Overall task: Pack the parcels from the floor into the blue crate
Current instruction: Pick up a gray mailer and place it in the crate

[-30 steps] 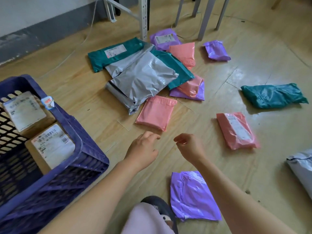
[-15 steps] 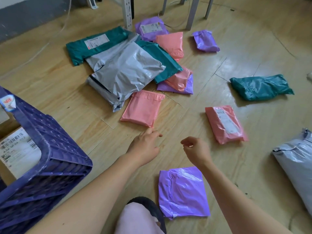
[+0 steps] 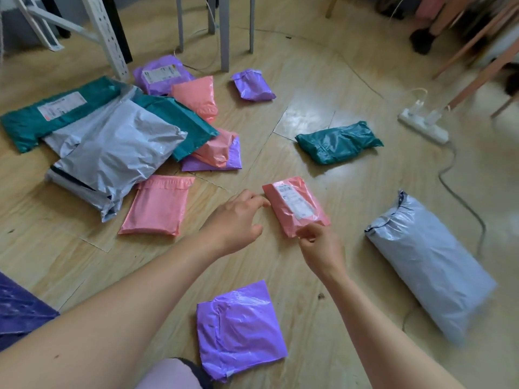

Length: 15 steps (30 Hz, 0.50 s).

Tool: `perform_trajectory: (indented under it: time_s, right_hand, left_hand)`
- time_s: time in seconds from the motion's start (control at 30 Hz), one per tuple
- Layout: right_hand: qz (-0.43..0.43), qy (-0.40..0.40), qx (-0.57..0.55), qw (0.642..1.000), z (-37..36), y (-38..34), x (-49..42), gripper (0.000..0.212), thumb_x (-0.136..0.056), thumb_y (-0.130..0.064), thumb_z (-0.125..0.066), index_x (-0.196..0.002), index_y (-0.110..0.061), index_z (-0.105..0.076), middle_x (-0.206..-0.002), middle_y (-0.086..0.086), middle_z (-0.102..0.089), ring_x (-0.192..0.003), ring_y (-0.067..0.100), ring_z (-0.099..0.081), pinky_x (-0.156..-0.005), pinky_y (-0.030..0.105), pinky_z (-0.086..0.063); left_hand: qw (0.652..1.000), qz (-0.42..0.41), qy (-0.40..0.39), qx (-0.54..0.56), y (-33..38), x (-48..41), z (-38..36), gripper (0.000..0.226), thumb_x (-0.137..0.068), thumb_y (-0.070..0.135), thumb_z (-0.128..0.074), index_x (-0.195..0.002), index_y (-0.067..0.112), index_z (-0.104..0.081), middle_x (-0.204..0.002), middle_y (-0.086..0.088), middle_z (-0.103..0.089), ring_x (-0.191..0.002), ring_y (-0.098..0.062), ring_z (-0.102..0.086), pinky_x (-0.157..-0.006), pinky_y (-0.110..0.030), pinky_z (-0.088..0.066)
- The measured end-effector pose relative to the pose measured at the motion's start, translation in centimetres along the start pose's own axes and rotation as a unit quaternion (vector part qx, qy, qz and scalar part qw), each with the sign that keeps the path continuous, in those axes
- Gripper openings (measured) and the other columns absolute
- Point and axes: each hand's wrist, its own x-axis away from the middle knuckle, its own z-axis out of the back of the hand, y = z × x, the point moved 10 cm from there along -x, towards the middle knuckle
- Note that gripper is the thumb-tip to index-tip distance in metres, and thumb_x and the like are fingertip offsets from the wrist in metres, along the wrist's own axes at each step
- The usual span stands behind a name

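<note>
— Grabbing the pink parcel (image 3: 296,209) by just one corner could go wrong, I think. The bag looks slippery. It may slide out and drop before it gets to the blue crate (image 3: 19,313), which is close to us, left of the pink parcel.

— The right hand (image 3: 320,248) seems to pinch its near corner with curled fingers. The left hand (image 3: 238,217) is half open and holds nothing. Its fingertips are at the left edge. A pile of parcels (image 3: 118,147) waits farther back, left of it.

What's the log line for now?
target: labelled pink plastic parcel | left hand: open, at far corner | right hand: at near corner, grip unclear
</note>
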Motion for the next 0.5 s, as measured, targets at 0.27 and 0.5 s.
perform_trajectory:
  time_s: [0.27,0.5]
  right_hand:
    - [0.023,-0.026,0.014,0.999,-1.3,-0.8,-0.1,0.029,-0.084,-0.010,-0.051,-0.103,-0.019,-0.071,-0.111,-0.001,-0.068,-0.109,0.020,-0.055,-0.083,0.024,-0.042]
    - [0.009,0.002,0.100,0.995,1.6,1.0,-3.3,0.029,-0.083,-0.017,-0.052,-0.107,-0.024,-0.067,-0.118,0.004,-0.065,-0.106,0.028,-0.059,-0.081,0.031,-0.046]
  left_hand:
    - [0.998,0.046,-0.018,-0.036,-2.4,2.2,0.8,0.046,-0.086,0.023,-0.058,-0.131,0.025,-0.047,-0.135,0.006,-0.040,-0.121,-0.016,-0.046,-0.095,-0.026,-0.037]
    - [0.997,0.040,-0.039,-0.054,-2.4,0.9,-0.4,0.050,-0.085,0.024,-0.059,-0.133,0.026,-0.043,-0.135,0.004,-0.040,-0.124,-0.017,-0.044,-0.098,-0.027,-0.037]
